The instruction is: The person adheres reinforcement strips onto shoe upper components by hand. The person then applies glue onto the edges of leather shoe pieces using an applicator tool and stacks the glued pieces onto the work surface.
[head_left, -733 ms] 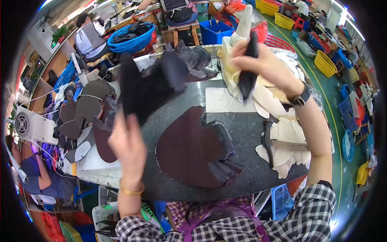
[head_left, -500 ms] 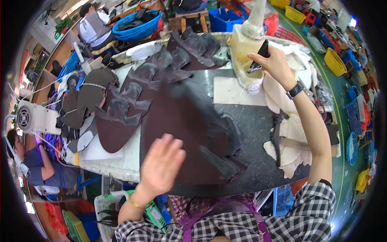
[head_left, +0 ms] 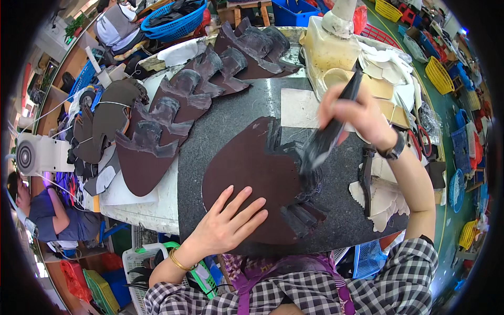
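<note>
My left hand (head_left: 226, 226) lies spread on a dark brown shoe-upper piece (head_left: 247, 168), its fingers on the smooth face. The piece lies on a black slab (head_left: 341, 194), its right side a cut-out edge with grey-smeared tabs. Above that edge, my right hand (head_left: 359, 113) is closed round a black brush (head_left: 323, 142), blurred by motion. The brush's lower end is at the cut-out; whether it touches cannot be told. Several similar brown pieces (head_left: 149, 176), overlapping with grey-coated edges, lie to the left and beyond.
A yellowish glue pot (head_left: 331, 50) stands at the back right, with a pale card (head_left: 299, 107) before it. Scissors (head_left: 421, 140) and pale cut pieces (head_left: 388, 202) lie at the right. A white machine (head_left: 44, 153) is at the left, near a seated person (head_left: 63, 215).
My right hand has brought the brush from the glue pot down to the piece's cut-out. My left hand has come down flat on the piece, which now lies apart from the overlapping row.
</note>
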Action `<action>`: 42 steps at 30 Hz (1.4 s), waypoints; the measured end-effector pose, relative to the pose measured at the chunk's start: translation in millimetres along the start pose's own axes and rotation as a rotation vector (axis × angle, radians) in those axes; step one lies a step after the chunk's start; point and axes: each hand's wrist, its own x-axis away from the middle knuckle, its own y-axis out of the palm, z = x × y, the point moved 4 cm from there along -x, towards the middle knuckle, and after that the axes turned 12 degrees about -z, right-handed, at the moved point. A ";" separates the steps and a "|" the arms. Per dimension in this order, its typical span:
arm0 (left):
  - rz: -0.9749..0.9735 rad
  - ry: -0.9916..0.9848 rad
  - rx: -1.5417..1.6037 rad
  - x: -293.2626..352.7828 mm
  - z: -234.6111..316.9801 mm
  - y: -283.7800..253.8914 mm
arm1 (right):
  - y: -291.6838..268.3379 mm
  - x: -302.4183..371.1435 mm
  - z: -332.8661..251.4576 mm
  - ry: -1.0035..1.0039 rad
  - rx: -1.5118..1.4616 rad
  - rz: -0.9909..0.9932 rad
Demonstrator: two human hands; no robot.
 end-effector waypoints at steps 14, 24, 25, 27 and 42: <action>-0.086 -0.096 0.156 -11.3 5.0 -4.2 | 31.8 71.4 22.2 -0.006 0.151 -0.002; -0.075 -0.106 0.078 -7.3 9.2 0.7 | 64.8 92.4 -36.7 -0.617 0.934 -0.013; -0.077 -0.113 0.078 -7.4 10.5 0.0 | 69.6 94.1 -49.9 -0.711 0.842 -0.073; -0.029 -0.143 0.150 -8.8 13.0 -2.4 | 69.8 80.7 -22.4 -0.606 0.869 -0.162; 0.021 -0.137 0.136 -1.0 13.6 0.4 | 75.2 63.3 -29.9 -0.354 0.392 -0.197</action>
